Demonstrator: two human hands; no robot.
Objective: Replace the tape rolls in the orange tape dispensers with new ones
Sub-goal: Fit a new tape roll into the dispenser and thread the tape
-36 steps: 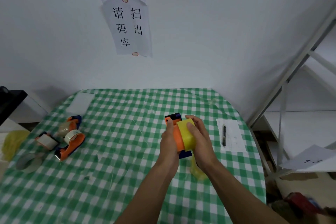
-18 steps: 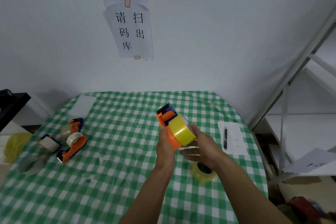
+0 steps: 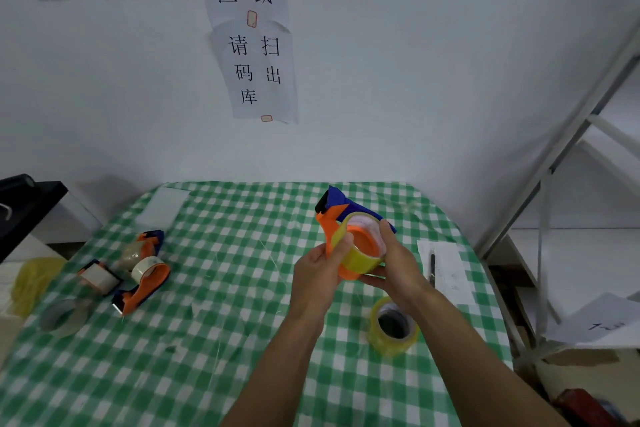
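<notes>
An orange and blue tape dispenser (image 3: 334, 217) is held up above the green checked table (image 3: 225, 340). A yellow tape roll (image 3: 360, 258) sits around its orange hub. My left hand (image 3: 320, 274) grips the dispenser's lower left side, thumb on the roll's edge. My right hand (image 3: 398, 265) curls round the roll from the right. A second yellow tape roll (image 3: 393, 326) lies on the table below my right wrist. Two more orange dispensers (image 3: 145, 282) with nearly used rolls lie at the left.
A pale used roll (image 3: 62, 317) lies near the table's left edge beside a yellow bag (image 3: 33, 282). A paper sheet with a pen (image 3: 433, 267) lies at the right edge. A white metal shelf frame (image 3: 561, 156) stands at the right; paper signs hang on the wall.
The dispenser has been turned and raised, so the roll's open face and orange hub now show. My right hand has moved from under the roll to gripping its right side.
</notes>
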